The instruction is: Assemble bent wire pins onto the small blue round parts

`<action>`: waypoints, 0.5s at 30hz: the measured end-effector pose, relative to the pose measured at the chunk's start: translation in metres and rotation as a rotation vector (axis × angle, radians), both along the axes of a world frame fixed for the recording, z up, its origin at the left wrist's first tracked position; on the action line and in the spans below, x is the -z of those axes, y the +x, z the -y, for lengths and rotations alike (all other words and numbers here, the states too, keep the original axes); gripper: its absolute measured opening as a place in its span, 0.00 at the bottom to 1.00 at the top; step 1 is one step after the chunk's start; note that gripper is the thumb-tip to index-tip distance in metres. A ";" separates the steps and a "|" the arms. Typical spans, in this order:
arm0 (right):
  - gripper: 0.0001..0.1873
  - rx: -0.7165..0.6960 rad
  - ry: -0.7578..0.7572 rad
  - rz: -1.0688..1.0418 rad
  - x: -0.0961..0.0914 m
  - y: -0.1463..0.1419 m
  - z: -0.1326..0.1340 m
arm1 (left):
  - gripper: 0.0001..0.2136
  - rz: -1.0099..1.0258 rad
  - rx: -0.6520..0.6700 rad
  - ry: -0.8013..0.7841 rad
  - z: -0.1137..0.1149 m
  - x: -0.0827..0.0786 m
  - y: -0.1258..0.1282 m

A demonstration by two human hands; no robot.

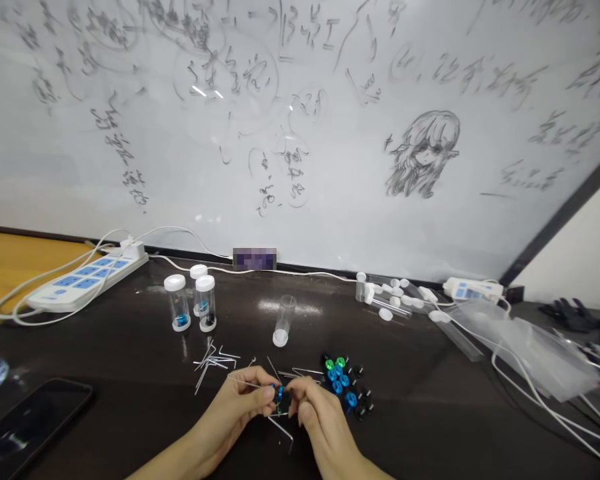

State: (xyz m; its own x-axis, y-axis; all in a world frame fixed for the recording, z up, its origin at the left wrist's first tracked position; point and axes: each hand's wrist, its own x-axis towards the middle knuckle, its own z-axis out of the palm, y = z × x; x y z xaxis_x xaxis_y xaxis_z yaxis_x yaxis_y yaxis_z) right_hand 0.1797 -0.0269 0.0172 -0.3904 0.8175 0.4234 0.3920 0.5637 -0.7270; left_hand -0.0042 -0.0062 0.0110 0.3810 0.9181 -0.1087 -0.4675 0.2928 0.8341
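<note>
My left hand [243, 407] is closed in a pinch on a small blue part [280, 391], and a thin metal rod sticks out past its fingers. Opposite it, the fingertips of my right hand [323, 417] close on a small dark part [285, 400] that touches the blue one. The fingers cover much of both parts. Below the hands lies a bent metal rod [283, 427]. Further bent rods [213, 361] are heaped to the left. Right of my right hand sit several blue wheel-like pieces [337, 385], green ones [330, 364] and black pieces [364, 400].
Ahead stands an uncapped clear tube [286, 313] on a white base. Capped tubes [179, 303] with small parts inside stand left of it. White caps [395, 293], plastic bags [525, 340], power strips [87, 277], cables and a phone [35, 423] lie around.
</note>
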 end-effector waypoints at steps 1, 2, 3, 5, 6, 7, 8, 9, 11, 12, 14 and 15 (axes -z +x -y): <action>0.24 -0.004 -0.003 0.006 0.001 0.000 -0.001 | 0.07 0.006 0.006 0.001 0.000 0.000 0.000; 0.24 -0.007 -0.007 0.013 0.002 0.000 -0.001 | 0.07 0.012 0.003 0.000 0.000 0.001 0.000; 0.25 -0.010 -0.011 0.020 0.004 0.000 -0.002 | 0.07 0.017 0.003 -0.001 -0.001 0.001 0.001; 0.25 -0.015 -0.019 0.023 0.006 0.000 -0.003 | 0.07 0.020 0.005 -0.001 -0.002 0.001 0.001; 0.26 -0.021 -0.021 0.022 0.007 0.000 -0.003 | 0.07 0.021 0.009 -0.001 -0.002 0.001 0.001; 0.26 -0.032 -0.016 0.022 0.007 0.000 -0.003 | 0.07 0.022 0.010 -0.003 -0.002 0.001 0.001; 0.27 -0.045 -0.005 0.027 0.007 0.000 -0.003 | 0.08 0.025 0.003 -0.010 -0.002 0.000 0.001; 0.27 -0.060 0.014 0.036 0.007 0.000 -0.003 | 0.08 0.026 -0.008 -0.019 -0.002 0.000 0.001; 0.27 -0.075 0.065 0.060 0.004 -0.001 -0.002 | 0.08 0.028 -0.039 -0.032 -0.002 -0.001 0.001; 0.27 -0.075 0.089 0.066 0.003 -0.001 -0.002 | 0.08 0.027 -0.050 -0.032 -0.002 -0.001 0.001; 0.28 -0.068 0.121 0.058 0.000 -0.002 0.000 | 0.07 0.026 -0.052 -0.029 -0.002 -0.001 0.001; 0.28 -0.066 0.128 0.050 -0.001 -0.002 0.000 | 0.07 0.025 -0.044 -0.026 -0.002 -0.001 0.000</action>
